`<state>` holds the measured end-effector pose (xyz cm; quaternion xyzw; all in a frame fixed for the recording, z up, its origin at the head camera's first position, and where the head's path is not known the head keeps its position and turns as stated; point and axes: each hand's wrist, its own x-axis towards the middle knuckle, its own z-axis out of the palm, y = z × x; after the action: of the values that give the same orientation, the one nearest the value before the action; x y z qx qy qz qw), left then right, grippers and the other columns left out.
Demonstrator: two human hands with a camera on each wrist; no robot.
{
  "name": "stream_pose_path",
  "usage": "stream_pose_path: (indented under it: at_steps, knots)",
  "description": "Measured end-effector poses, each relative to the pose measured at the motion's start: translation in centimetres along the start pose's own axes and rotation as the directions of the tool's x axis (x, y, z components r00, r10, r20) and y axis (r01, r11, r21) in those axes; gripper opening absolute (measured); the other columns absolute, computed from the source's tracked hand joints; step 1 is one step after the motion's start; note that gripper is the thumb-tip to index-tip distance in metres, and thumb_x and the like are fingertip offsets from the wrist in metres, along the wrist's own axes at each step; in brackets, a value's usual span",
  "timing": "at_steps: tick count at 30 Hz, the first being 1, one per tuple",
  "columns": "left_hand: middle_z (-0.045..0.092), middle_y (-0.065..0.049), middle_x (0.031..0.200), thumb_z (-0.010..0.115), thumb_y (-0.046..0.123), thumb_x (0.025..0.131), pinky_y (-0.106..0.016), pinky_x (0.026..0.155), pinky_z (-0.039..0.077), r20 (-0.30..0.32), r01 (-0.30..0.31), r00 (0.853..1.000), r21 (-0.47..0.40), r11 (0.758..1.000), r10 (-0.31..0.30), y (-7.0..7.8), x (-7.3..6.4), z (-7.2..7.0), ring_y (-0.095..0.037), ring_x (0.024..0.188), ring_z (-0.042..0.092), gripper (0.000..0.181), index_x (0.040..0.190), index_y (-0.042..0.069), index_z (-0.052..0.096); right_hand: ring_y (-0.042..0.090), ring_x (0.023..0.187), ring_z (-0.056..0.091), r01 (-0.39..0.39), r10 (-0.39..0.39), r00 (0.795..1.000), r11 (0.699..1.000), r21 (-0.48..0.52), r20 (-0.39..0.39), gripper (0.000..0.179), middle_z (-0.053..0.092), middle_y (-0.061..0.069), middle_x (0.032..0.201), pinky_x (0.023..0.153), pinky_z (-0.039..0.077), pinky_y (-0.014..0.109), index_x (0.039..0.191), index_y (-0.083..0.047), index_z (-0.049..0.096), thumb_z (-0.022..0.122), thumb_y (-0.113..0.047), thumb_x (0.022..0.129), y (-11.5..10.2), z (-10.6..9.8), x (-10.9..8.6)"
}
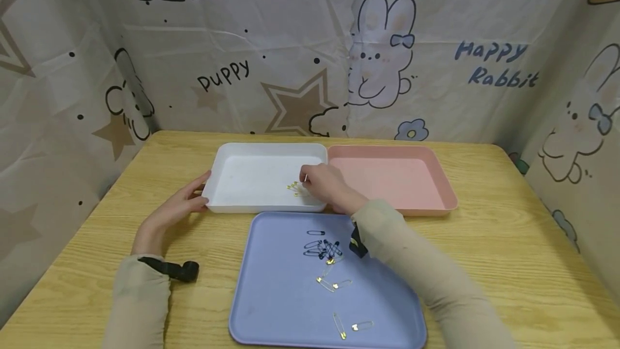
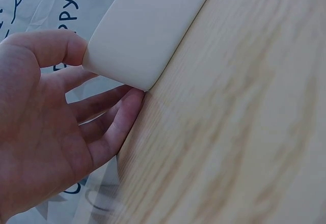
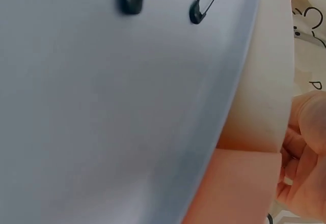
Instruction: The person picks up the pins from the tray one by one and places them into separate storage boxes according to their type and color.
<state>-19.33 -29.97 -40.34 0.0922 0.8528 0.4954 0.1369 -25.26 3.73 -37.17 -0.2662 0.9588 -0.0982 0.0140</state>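
Observation:
My left hand (image 1: 176, 206) rests its fingertips against the left end of the white tray (image 1: 242, 176). In the left wrist view its fingers (image 2: 119, 119) touch the tray's corner, loosely bent. My right hand (image 1: 324, 183) is over the right part of the white tray, fingers curled downward beside a small heap of gold safety pins (image 1: 293, 187). Its fingertips are hidden, so a pin between them cannot be made out. On the blue tray (image 1: 276, 295) lie a cluster of black safety pins (image 1: 314, 244) and several scattered gold safety pins (image 1: 325, 284).
A pink tray (image 1: 387, 176) stands against the white tray's right side. The blue tray sits in front of both, on a wood-grain table (image 1: 484, 263). Printed cloth (image 1: 290, 42) hangs behind the table and at both sides.

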Motion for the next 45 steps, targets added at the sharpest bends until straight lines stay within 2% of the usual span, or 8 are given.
stream_pose_path:
  at_steps: [5, 14, 20, 27, 32, 39, 45]
  knots:
    - [0.018, -0.028, 0.143, 0.042, 0.011, 0.094, -0.028, 0.084, 0.044, -0.002, 0.006, 1.000, -0.001, 1.000, -0.006, 0.0, 0.0, 0.0, -0.038, 0.116, 0.038, 0.066, 0.147, 0.014, 0.005, 0.016, 0.079, 0.061, -0.028, 0.027, 0.999, 0.999, -0.020, -0.026, 0.013, 0.068, -0.001, 0.089, 0.068, 0.048, 0.032, 0.096, -0.015, 0.066, 0.058, -0.019, 0.087, 0.1, 0.5, 0.8]
    - [0.018, -0.029, 0.143, 0.043, 0.012, 0.094, -0.036, 0.087, 0.044, -0.010, 0.016, 1.000, 0.013, 1.000, -0.016, -0.1, 0.1, 0.0, -0.038, 0.118, 0.037, 0.066, 0.147, 0.015, 0.005, 0.019, 0.084, 0.062, -0.066, 0.066, 0.998, 0.997, -0.046, -0.006, 0.016, 0.068, -0.001, 0.094, 0.073, 0.047, 0.035, 0.098, -0.015, 0.068, 0.057, -0.018, 0.087, 0.1, 1.2, 1.7]
    - [0.018, -0.028, 0.143, 0.043, 0.012, 0.094, -0.035, 0.088, 0.044, -0.011, 0.020, 1.000, 0.017, 1.000, -0.020, 0.0, 0.1, 0.0, -0.038, 0.119, 0.036, 0.066, 0.147, 0.016, 0.005, 0.020, 0.079, 0.060, -0.063, 0.065, 0.998, 0.994, -0.092, 0.020, 0.013, 0.068, -0.001, 0.092, 0.070, 0.045, 0.036, 0.095, -0.016, 0.067, 0.057, -0.022, 0.087, 0.3, 1.3, 1.7]
    - [0.020, -0.031, 0.140, 0.043, 0.010, 0.093, -0.033, 0.085, 0.045, 0.004, -0.003, 1.000, -0.004, 1.000, 0.003, 0.3, -0.1, 0.2, -0.039, 0.117, 0.038, 0.067, 0.147, 0.012, 0.004, 0.017, 0.078, 0.058, -0.050, 0.051, 0.999, 0.998, -0.048, 0.011, 0.010, 0.067, -0.001, 0.089, 0.066, 0.045, 0.034, 0.090, -0.016, 0.066, 0.059, -0.023, 0.085, 0.4, 0.9, 1.4]
    - [0.021, -0.030, 0.141, 0.043, 0.011, 0.093, -0.030, 0.085, 0.045, -0.004, 0.011, 1.000, 0.002, 1.000, -0.011, 0.2, -0.1, 0.2, -0.038, 0.117, 0.038, 0.066, 0.147, 0.013, 0.004, 0.014, 0.074, 0.056, -0.030, 0.030, 0.999, 0.999, -0.026, 0.021, 0.011, 0.065, -0.003, 0.087, 0.064, 0.044, 0.030, 0.091, -0.017, 0.065, 0.058, -0.024, 0.087, 0.5, 0.3, 0.7]
    - [0.021, -0.031, 0.140, 0.043, 0.010, 0.093, -0.025, 0.082, 0.046, -0.008, 0.011, 1.000, 0.004, 1.000, -0.011, 0.1, -0.2, 0.1, -0.038, 0.116, 0.038, 0.066, 0.147, 0.013, 0.004, 0.011, 0.066, 0.052, 0.021, -0.022, 0.999, 1.000, 0.014, 0.027, 0.012, 0.060, -0.005, 0.075, 0.057, 0.041, 0.026, 0.091, -0.018, 0.066, 0.059, -0.027, 0.086, 0.4, -0.9, -1.4]
    - [0.021, -0.031, 0.140, 0.042, 0.009, 0.093, -0.023, 0.081, 0.045, -0.001, -0.002, 1.000, -0.007, 1.000, 0.002, 0.0, 0.0, 0.1, -0.039, 0.116, 0.038, 0.066, 0.147, 0.012, 0.004, 0.010, 0.067, 0.051, 0.085, -0.086, 0.996, 0.995, 0.059, 0.012, 0.011, 0.059, -0.006, 0.075, 0.061, 0.042, 0.027, 0.091, -0.018, 0.066, 0.061, -0.026, 0.085, 0.8, -1.8, -3.4]
